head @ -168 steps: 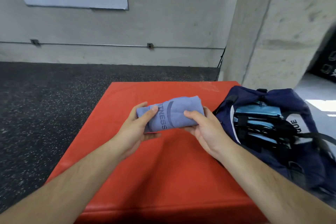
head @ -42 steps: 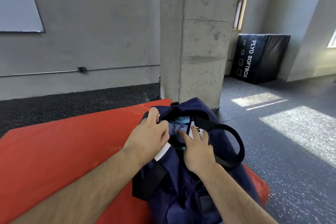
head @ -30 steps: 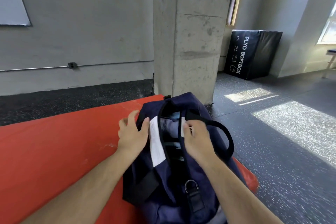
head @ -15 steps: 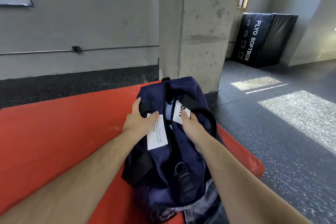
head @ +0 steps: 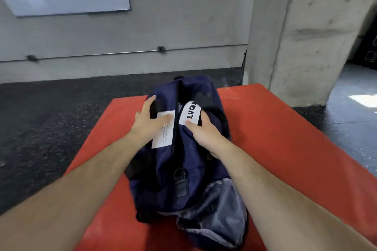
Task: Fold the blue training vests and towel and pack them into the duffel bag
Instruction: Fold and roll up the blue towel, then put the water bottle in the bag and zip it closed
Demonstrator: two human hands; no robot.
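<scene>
One bag [head: 163,179] lies on one mat [head: 285,149]. There are two labels on the bag: the right label [head: 189,113] reads "LVQU", and the left label [head: 164,136] has illegible print. The left hand [head: 150,124] presses flat on the bag, fingers straight, while the right hand [head: 204,132] grips the bag's fabric.

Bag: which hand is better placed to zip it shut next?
Probably the right hand: it pinches the bag beside the seam, while the left hand presses flat, steadying it. The zip pull isn't visible.

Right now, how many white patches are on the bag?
2. The tiny-print patch lies left of the opening, under the left hand. The black-lettered patch lies right of it, by the right hand. Others may hide round the bag.
</scene>
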